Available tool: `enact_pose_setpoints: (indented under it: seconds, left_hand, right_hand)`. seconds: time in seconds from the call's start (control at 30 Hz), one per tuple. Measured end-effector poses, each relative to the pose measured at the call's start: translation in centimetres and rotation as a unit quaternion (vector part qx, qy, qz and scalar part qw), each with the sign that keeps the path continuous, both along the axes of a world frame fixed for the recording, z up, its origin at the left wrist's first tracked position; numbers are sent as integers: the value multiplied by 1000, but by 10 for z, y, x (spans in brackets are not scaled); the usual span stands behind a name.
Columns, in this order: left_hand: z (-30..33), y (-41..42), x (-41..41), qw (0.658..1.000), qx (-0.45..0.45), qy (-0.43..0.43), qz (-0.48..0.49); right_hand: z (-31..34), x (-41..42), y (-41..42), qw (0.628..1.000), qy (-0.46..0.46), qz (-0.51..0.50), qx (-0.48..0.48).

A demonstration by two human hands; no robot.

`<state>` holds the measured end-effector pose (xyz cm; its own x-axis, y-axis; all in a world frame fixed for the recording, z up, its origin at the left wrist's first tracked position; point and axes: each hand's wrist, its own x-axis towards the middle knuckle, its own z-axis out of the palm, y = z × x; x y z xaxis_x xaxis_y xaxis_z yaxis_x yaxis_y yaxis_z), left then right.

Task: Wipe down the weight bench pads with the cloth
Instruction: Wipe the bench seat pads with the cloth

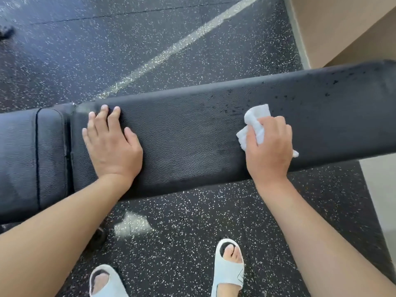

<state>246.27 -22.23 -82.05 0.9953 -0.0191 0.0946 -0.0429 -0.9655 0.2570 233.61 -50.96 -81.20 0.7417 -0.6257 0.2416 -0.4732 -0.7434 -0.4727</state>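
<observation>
A long black back pad (192, 133) of the weight bench runs across the view, with a shorter seat pad (25, 159) at its left end. Dark droplets speckle the back pad's right part. My left hand (111, 144) rests flat on the back pad near its left end, fingers straight. My right hand (267, 146) grips a crumpled white cloth (256, 118) and presses it on the pad right of the middle. Part of the cloth is hidden under my fingers.
Black speckled rubber floor (107, 50) lies all around the bench. A tan wall (342, 24) rises at the far right. My feet in pale open-toed slippers (229, 266) stand close to the bench's near edge. A dark bench wheel (99, 235) shows below my left forearm.
</observation>
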Motion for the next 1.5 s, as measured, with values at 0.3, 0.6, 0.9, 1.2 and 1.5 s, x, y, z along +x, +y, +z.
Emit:
enact_pose_setpoints:
  seconds: [0.3,0.6,0.9,1.2,1.5]
  left_hand:
    - [7,-3,2,1000,8,-13,-15]
    - [7,-4,-2,1000,11,-17,-20]
    - [0,-1,3,999,19,-19,-19]
    - [3,-4,3,999,24,-14,-17]
    - [8,-3,5,1000,18,5,-12]
  right_hand:
    - [8,29,206,985,21,169,25]
    - [1,-15,44,999,1,41,-17]
    - [9,81,114,992,36,117,7]
    - [4,137,31,965,13,262,-29]
    - [4,135,-67,997,73,38,-9]
